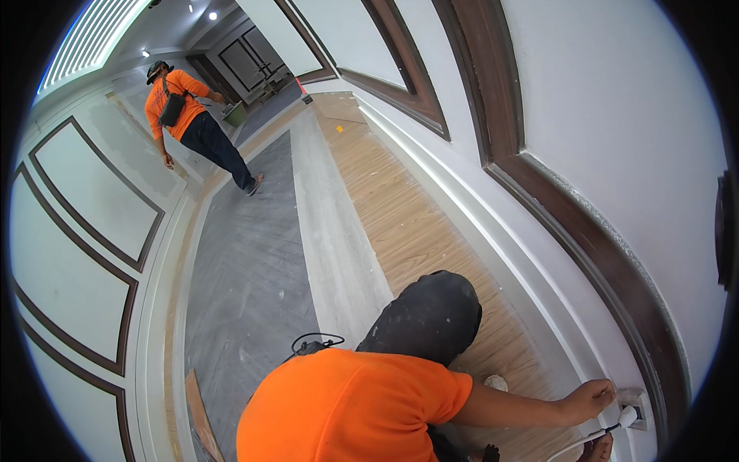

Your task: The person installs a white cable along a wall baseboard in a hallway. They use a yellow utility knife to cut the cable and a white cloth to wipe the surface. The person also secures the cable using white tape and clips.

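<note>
My left hand (591,399), at the end of the bare forearm below an orange sleeve, is closed beside a recessed wall socket (645,416) at lower right; what its fingers hold is unclear. A white plug (628,416) with a white cable is in the socket box. Below it, my right hand (599,450) is partly cut off by the frame edge, fingers curled near the cable, their contents hidden. My orange-clad shoulder (339,408) and dark knee (423,316) fill the lower middle. A small white round item (495,383) lies on the wood-look flooring (408,223) below my forearm.
A person in an orange top (185,112) stands up the corridor at left, beside a green bucket (235,116). A loose wooden strip (202,412) lies on the grey floor (242,254) at lower left. Panelled walls (585,138) line both sides; a small yellow item (339,128) sits farther along.
</note>
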`<act>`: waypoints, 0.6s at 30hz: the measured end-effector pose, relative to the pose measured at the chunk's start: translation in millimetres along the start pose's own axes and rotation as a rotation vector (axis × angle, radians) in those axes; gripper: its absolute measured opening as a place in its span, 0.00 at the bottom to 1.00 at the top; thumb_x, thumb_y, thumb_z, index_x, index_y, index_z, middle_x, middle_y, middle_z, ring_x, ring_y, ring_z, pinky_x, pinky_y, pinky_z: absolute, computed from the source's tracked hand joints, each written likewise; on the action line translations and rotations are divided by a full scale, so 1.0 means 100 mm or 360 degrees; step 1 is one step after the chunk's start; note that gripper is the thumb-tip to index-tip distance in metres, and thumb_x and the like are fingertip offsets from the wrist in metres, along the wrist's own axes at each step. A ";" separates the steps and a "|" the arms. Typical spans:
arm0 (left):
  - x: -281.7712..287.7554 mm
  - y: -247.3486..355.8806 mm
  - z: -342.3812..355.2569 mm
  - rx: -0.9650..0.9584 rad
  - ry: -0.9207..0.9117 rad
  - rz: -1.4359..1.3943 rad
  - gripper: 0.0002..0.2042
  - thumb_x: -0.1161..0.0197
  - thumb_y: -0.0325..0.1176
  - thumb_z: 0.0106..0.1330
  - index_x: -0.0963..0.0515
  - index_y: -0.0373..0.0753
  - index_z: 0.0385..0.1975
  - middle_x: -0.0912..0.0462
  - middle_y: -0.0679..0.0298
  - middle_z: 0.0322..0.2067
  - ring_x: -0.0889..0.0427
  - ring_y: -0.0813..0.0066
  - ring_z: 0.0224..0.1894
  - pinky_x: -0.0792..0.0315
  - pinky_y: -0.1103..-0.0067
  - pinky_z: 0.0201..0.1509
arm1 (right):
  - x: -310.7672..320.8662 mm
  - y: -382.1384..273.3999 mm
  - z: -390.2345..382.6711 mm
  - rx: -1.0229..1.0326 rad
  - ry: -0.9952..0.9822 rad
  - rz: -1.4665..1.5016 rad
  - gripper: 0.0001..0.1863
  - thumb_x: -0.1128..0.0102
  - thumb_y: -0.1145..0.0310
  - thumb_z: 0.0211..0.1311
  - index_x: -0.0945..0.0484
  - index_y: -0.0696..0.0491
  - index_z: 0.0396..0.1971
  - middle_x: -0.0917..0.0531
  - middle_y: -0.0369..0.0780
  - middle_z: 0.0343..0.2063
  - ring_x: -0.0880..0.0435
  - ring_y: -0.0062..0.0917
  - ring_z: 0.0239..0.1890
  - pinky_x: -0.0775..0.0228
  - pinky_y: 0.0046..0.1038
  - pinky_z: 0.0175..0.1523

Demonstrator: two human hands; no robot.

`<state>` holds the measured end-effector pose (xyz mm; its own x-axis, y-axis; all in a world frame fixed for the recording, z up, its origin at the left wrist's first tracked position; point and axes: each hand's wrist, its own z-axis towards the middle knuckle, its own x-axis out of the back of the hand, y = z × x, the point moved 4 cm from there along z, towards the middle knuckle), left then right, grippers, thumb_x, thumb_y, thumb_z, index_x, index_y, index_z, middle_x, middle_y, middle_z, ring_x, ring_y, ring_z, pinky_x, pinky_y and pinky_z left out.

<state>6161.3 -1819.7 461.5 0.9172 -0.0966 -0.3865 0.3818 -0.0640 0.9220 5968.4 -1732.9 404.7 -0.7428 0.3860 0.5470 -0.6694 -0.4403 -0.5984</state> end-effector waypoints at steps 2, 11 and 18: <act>0.12 0.11 0.52 -0.0060 -0.0019 -0.0006 0.09 0.51 0.35 0.67 0.34 0.39 0.26 0.38 0.74 0.18 0.41 0.87 0.20 0.42 0.84 0.21 | -0.25 0.15 0.58 -0.0188 -0.0136 0.0065 0.15 0.51 0.63 0.62 0.22 0.59 0.36 0.20 0.46 0.31 0.20 0.39 0.37 0.25 0.36 0.44; 0.28 0.11 1.29 0.0343 -0.0200 -0.0258 0.06 0.48 0.32 0.66 0.29 0.41 0.28 0.34 0.76 0.21 0.39 0.91 0.22 0.42 0.87 0.22 | -0.53 -0.16 1.48 -0.1220 0.0059 0.1018 0.13 0.49 0.62 0.62 0.33 0.52 0.21 0.36 0.29 0.21 0.39 0.14 0.26 0.45 0.17 0.34; 0.64 0.56 1.91 0.0421 -0.0114 -0.0337 0.02 0.47 0.27 0.62 0.27 0.40 0.29 0.31 0.75 0.20 0.36 0.91 0.20 0.40 0.89 0.22 | -0.92 -0.28 2.54 -0.1285 0.0069 0.0782 0.09 0.50 0.70 0.60 0.28 0.58 0.24 0.27 0.34 0.23 0.30 0.19 0.30 0.38 0.21 0.40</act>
<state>6219.6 -2019.2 483.9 0.8069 -0.1227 -0.5778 0.5113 -0.3447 0.7873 6057.5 -1962.2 519.9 -0.9324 0.3433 0.1135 -0.0739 0.1265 -0.9892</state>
